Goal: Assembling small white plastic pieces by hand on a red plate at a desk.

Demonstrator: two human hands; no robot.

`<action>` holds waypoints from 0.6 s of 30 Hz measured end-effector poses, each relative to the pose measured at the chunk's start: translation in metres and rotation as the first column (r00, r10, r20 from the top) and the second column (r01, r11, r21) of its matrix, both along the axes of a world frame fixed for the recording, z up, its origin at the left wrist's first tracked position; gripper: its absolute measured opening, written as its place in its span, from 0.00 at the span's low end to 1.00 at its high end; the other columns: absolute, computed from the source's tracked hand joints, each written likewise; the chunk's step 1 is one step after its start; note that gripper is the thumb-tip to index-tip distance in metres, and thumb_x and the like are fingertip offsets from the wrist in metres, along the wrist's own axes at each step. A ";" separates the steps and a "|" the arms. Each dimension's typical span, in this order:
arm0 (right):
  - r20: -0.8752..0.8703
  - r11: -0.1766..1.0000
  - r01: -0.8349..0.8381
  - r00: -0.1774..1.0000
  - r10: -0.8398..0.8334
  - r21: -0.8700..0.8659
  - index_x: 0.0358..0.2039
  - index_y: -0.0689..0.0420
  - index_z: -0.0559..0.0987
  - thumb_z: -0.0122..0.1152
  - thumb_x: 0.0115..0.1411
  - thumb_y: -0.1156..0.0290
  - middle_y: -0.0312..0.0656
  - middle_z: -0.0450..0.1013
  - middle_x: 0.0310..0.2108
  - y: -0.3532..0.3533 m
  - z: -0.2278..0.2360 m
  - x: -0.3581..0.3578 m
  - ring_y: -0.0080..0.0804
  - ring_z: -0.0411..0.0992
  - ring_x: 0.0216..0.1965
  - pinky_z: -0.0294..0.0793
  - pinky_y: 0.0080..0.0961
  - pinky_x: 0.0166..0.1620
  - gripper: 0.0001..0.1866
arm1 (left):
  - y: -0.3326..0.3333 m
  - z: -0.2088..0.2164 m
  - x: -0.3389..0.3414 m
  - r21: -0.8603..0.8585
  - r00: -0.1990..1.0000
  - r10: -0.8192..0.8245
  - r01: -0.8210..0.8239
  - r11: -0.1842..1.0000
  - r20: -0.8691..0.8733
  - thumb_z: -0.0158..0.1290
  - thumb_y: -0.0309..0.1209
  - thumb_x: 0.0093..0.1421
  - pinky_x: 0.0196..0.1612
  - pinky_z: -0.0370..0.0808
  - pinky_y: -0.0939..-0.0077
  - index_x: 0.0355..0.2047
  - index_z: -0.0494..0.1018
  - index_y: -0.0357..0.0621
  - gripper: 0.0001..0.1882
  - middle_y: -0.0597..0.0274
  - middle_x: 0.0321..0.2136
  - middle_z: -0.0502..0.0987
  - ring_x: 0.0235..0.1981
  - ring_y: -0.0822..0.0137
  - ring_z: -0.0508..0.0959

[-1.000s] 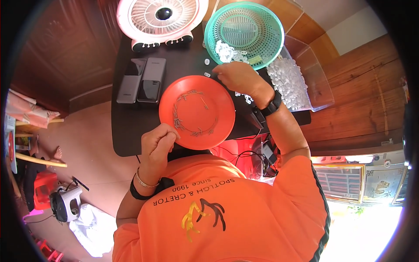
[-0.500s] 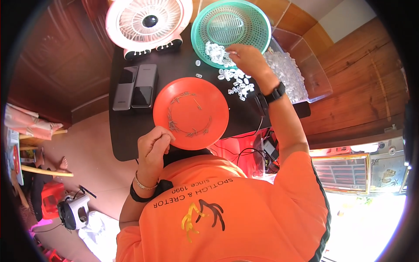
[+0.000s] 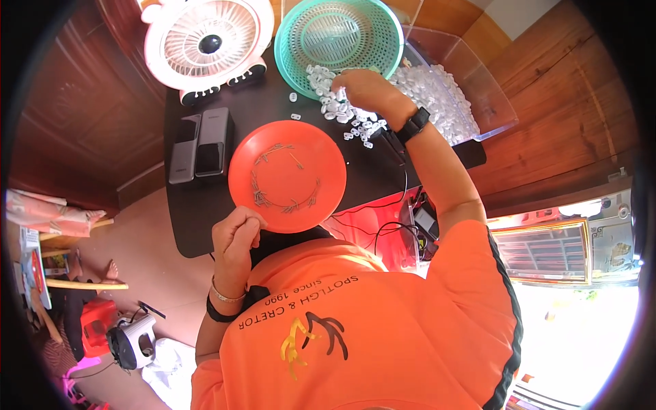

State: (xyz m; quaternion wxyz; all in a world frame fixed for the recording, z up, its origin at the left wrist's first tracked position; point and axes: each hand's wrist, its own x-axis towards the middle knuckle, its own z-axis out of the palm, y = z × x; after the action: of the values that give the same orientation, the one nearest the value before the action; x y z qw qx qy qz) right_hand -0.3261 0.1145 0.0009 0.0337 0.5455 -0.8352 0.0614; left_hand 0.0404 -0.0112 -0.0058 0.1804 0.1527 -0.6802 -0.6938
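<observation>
My left hand (image 3: 236,237) is closed in a pinch at the near left rim of an orange plate (image 3: 330,147); whatever sits between its fingers is hidden. On that plate, short thin metal pins (image 3: 262,198) form a rough ring. My right hand (image 3: 369,90) reaches to the near rim of a green perforated basket (image 3: 285,65), bent over small white oval pieces (image 3: 330,108). Its fingers curl together, and their tips are lost among the pieces. Some of these lie inside the basket, others on the dark table.
Behind my right wrist stands a clear bin (image 3: 492,123) heaped with similar white pieces (image 3: 437,102). A pink fan (image 3: 210,44) occupies the far left, with two grey power banks (image 3: 212,143) nearer. Black cables (image 3: 389,236) hang off the right of the dark table (image 3: 195,222).
The whole view has shifted, sliding the table things slightly left. My right fingers have dipped lower among the white pieces. The left hand keeps its place at the plate rim.
</observation>
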 end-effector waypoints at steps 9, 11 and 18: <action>-0.025 0.996 -0.087 0.996 0.088 0.037 0.38 0.53 0.77 0.55 0.55 0.74 0.41 0.72 0.36 0.036 -0.006 0.043 0.42 0.72 0.40 0.72 0.36 0.41 0.09 | 0.001 -0.003 -0.002 -0.005 1.000 -0.010 0.010 1.000 0.027 0.44 0.27 0.59 0.21 0.58 0.85 0.24 0.72 0.36 0.10 0.70 0.14 0.66 0.17 0.81 0.63; -0.014 0.994 -0.105 0.994 0.105 0.015 0.38 0.53 0.77 0.55 0.55 0.74 0.41 0.72 0.36 0.044 -0.006 0.052 0.41 0.72 0.40 0.73 0.36 0.41 0.09 | 0.001 -0.003 -0.002 -0.011 0.999 -0.014 0.014 1.000 0.037 0.44 0.27 0.59 0.21 0.58 0.85 0.24 0.72 0.36 0.10 0.70 0.14 0.65 0.17 0.81 0.63; -0.020 0.945 -0.029 1.000 0.023 -0.327 0.37 0.54 0.78 0.60 0.52 0.74 0.42 0.75 0.38 0.056 0.016 0.047 0.43 0.74 0.39 0.74 0.34 0.42 0.11 | 0.004 -0.004 -0.003 -0.025 0.999 -0.031 0.032 0.999 0.043 0.44 0.27 0.59 0.21 0.58 0.85 0.24 0.72 0.36 0.10 0.70 0.14 0.65 0.17 0.81 0.63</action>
State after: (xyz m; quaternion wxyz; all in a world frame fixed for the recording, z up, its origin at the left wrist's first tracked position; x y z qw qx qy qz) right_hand -0.2792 0.1706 0.0171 0.1296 0.5438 -0.8058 0.1953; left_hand 0.0371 -0.0070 -0.0101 0.1569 0.1547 -0.6951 -0.6843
